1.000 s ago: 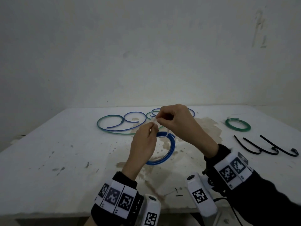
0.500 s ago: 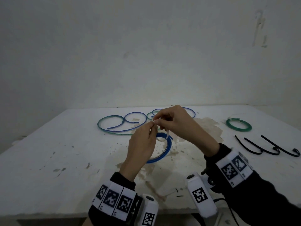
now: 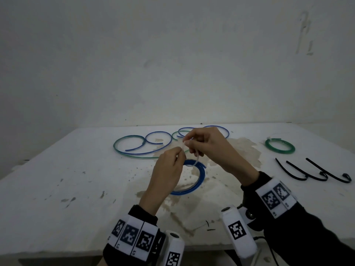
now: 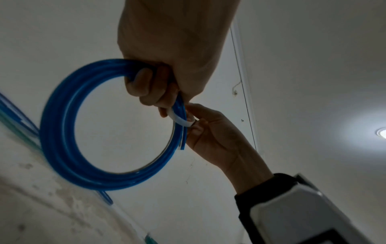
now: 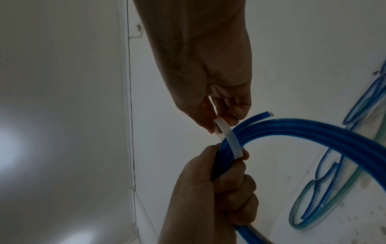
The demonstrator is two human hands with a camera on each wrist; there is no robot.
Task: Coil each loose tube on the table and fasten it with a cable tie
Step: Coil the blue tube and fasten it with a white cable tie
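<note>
Above table — left hand grips blue coil, right hand pinches tie.

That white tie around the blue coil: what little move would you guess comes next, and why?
Probably the right hand feeds or pulls the white cable tie tighter. The tie arches loosely over the blue tube coil, which the left hand grips beside it, and a cut tube end sticks free, so the coil does not look cinched yet. Whether the tie is already threaded is hidden.
</note>
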